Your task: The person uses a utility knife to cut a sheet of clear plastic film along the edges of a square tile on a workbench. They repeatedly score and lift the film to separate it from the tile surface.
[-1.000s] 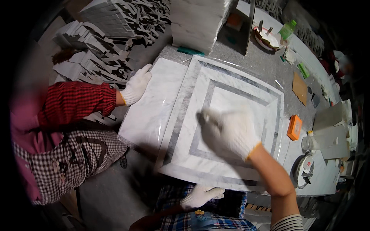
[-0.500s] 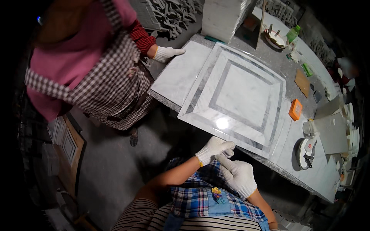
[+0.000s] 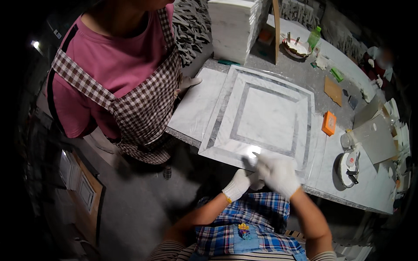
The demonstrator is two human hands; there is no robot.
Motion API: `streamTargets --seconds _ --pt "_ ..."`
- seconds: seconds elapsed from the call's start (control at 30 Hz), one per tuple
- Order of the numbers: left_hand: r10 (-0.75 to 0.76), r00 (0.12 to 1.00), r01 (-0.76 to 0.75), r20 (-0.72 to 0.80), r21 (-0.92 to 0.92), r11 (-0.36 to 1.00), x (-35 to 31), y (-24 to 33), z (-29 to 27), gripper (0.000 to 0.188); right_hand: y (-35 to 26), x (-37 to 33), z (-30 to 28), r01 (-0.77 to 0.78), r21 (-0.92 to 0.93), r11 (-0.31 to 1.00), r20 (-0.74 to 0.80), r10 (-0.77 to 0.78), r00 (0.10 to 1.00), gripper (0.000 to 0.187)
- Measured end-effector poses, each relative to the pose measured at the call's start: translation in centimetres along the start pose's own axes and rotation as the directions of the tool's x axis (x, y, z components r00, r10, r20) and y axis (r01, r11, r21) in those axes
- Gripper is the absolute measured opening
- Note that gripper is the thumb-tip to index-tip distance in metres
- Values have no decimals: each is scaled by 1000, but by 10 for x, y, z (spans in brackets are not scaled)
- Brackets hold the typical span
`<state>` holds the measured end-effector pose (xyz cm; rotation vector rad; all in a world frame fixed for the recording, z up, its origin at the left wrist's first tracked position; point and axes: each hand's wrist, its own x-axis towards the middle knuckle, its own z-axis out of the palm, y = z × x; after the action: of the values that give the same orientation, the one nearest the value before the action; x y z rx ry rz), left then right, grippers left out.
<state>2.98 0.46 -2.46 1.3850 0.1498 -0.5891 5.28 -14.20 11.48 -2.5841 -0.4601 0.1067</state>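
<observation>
A square white marble panel point(image 3: 267, 115) with grey inlaid frames lies flat on the stone-topped table, its corner at the near edge. My right hand point(image 3: 281, 176), in a white knit glove, is raised over the panel's near edge. It is smeared by motion, with one finger stretched toward a bright reflection and nothing visible in it. My left hand point(image 3: 237, 185), also gloved, is just below that edge. Its fingers are partly hidden behind the right hand, so their pose is unclear. Under the panel's left side is a plain white slab point(image 3: 198, 100).
A co-worker in a checked apron point(image 3: 143, 104) stands at the left, a gloved hand point(image 3: 190, 81) by the slab. Stacked white tiles point(image 3: 230, 32) rise behind. An orange box point(image 3: 329, 123), brown sheet point(image 3: 333, 91), green bottle point(image 3: 314, 38) and white bowl point(image 3: 348, 169) sit right of the panel.
My right hand has lifted from beside my left hand up over the panel's near edge. The co-worker has moved nearer and more upright. The whole view has shifted a little.
</observation>
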Motion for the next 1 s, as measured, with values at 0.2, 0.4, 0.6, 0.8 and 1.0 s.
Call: streamTargets --seconds 0.2,0.4,0.6,0.8,1.0 --pt "-175 974 198 145 -168 966 -21 18 -9 29 30 174 -6 -101 -267 958 -116 72 991 32" --pt "-230 943 276 240 -177 945 -16 30 -7 30 47 291 7 33 -324 946 -136 -81 987 36" --pt "-223 939 272 260 -172 947 -18 27 -14 29 36 297 -26 67 -224 972 -112 -94 989 40" --pt "-146 974 179 171 -193 965 -29 25 -7 26 33 119 -59 -77 0 997 -219 75 973 33" --pt "-95 993 108 66 -225 968 -38 25 4 27 59 -59 -59 -340 247 907 -268 401 876 39"
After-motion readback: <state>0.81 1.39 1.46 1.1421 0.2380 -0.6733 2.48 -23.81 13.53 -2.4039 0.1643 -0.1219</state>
